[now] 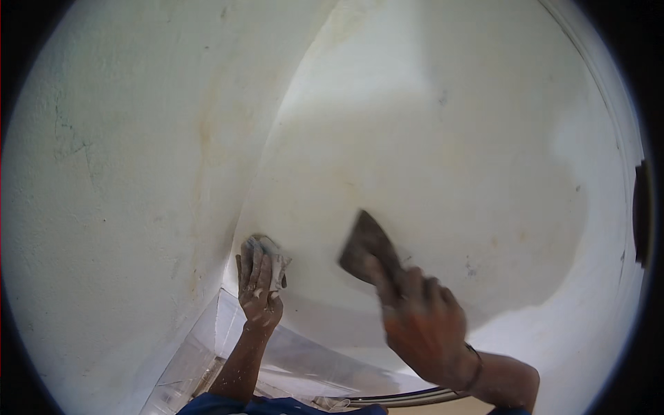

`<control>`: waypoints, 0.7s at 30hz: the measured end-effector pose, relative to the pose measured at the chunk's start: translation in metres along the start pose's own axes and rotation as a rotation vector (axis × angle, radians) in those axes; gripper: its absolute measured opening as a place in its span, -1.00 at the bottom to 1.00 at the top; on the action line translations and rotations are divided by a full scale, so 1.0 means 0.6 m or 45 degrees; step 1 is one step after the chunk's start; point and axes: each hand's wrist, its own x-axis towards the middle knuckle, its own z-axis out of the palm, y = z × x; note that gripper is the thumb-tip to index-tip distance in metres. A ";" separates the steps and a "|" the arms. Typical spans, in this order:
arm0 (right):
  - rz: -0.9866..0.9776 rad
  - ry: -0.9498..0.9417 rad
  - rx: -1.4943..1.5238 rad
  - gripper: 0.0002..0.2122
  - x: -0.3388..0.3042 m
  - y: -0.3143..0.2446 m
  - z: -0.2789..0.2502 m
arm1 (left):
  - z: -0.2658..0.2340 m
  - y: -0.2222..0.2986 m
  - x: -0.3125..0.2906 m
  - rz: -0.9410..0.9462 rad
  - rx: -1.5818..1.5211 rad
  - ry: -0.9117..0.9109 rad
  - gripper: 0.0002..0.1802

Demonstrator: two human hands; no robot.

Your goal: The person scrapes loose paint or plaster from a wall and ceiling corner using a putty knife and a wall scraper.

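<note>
We log two bare hands at work in front of a pale wall (477, 166), which fills the centre and right of the frame. The right hand (425, 321), right of centre in the lower half, is clenched around the handle of a scraper (370, 249). We place this tool just right of mid-frame; its dark, flared blade points to the upper left, and its outline is slightly blurred. Whether the blade edge touches the wall, we cannot tell.

The left hand (259, 287), left of centre in the lower half, grasps a crumpled piece (278, 266), grey-white, cloth or paper; we cannot tell which. The fingers point up the frame and lie over part of it, with the thumb at its lower side. We note whitish residue on the fingers and pale specks along the forearm.

A second wall (117, 180) occupies the left of the frame, with yellow-brown staining and small greenish marks at upper left. The corner line (281, 111) between the walls runs from the top centre down toward the left hand. On the pale wall we observe a broad, duller patch, bordered by brighter areas at top centre, far right and lower right.

Clear plastic sheeting (181, 377) shows at lower left. We see a dark band (476, 366) around the right wrist and blue clothing (214, 404) along the bottom edge.
</note>
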 end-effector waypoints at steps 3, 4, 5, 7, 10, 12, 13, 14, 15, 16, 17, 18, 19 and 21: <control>0.088 -0.064 0.023 -0.54 -0.027 0.024 -0.022 | -0.013 0.003 -0.017 -0.019 0.015 -0.042 -0.47; 0.081 -0.031 0.059 -0.53 -0.022 0.025 -0.011 | -0.014 0.002 -0.016 0.020 0.012 -0.030 -0.49; 0.073 -0.034 0.070 -0.53 -0.013 0.019 -0.004 | -0.013 -0.004 -0.010 0.049 0.065 -0.007 -0.48; 0.005 0.038 0.047 -0.48 0.015 0.004 -0.001 | -0.012 0.003 -0.001 0.056 0.071 0.012 -0.56; 0.149 -0.085 -0.103 -0.43 -0.029 0.037 -0.029 | 0.001 0.011 -0.001 0.060 0.086 0.011 -0.62; 0.142 -0.107 -0.011 -0.43 -0.013 0.036 -0.020 | 0.000 0.012 -0.005 -0.001 0.059 0.031 -0.48; 0.099 -0.035 -0.026 -0.42 0.003 0.019 -0.012 | 0.006 0.005 0.001 0.032 0.066 0.054 -0.48; 0.054 0.037 -0.039 -0.41 0.012 0.010 -0.005 | 0.008 0.007 0.002 0.034 0.061 0.057 -0.48; 0.058 0.043 0.012 -0.39 0.012 0.013 -0.002 | 0.010 0.011 0.002 0.031 0.042 0.063 -0.49; 0.058 0.043 0.010 -0.39 0.000 0.022 -0.004 | 0.011 0.013 0.001 0.028 0.025 0.068 -0.51; 0.027 0.041 -0.032 -0.45 -0.016 0.037 -0.017 | 0.013 0.015 -0.003 0.021 0.033 0.071 -0.51; -0.005 0.039 -0.073 -0.51 -0.021 0.044 -0.025 | 0.015 0.016 -0.008 0.028 0.049 0.064 -0.54; 0.003 -0.034 -0.015 -0.51 -0.016 0.048 -0.021 | 0.014 0.016 -0.011 0.034 0.067 0.056 -0.56; -0.036 0.018 0.023 -0.49 0.016 0.028 -0.004 | 0.008 0.024 -0.005 0.015 0.059 0.041 -0.58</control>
